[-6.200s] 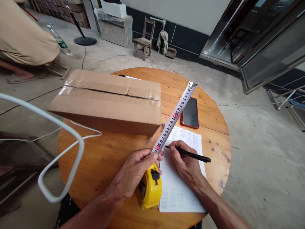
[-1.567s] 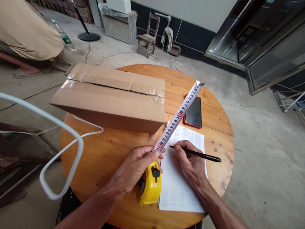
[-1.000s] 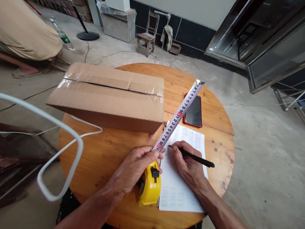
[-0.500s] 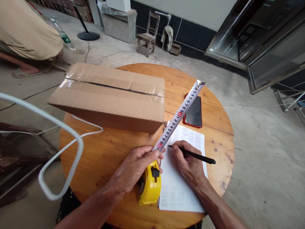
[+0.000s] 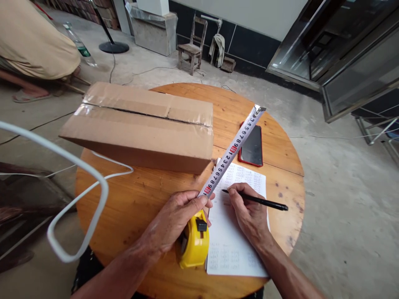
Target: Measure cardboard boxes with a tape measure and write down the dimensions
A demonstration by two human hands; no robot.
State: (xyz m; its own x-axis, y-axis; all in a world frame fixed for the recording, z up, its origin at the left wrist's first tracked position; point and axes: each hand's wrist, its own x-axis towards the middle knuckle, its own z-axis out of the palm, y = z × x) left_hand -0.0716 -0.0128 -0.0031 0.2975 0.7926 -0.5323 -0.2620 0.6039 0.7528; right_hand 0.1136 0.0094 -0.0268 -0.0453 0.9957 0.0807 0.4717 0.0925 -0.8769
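Observation:
My left hand (image 5: 183,211) is closed around a yellow tape measure (image 5: 197,243), with the thumb on its blade. The white blade reaches up and right, over part of the paper and the phone, its metal hook at the far end. Between the fingers of my right hand (image 5: 249,209) is a black pen (image 5: 264,202), its tip over a sheet of paper (image 5: 232,232) with rows of handwriting. A closed, taped cardboard box (image 5: 140,133) rests on the table beyond my left hand. A red-cased phone (image 5: 252,146) lies beyond the paper.
The round wooden table (image 5: 124,216) carries all of these. A white bent tube (image 5: 101,199) crosses at the left, close to the camera. A seated person (image 5: 37,45), a bottle (image 5: 80,45) and a small wooden chair (image 5: 191,47) are farther back.
The pen has tilted flatter, and its tip has shifted slightly right with my right hand. My left hand keeps its hold on the tape measure. The whole view has shifted a little.

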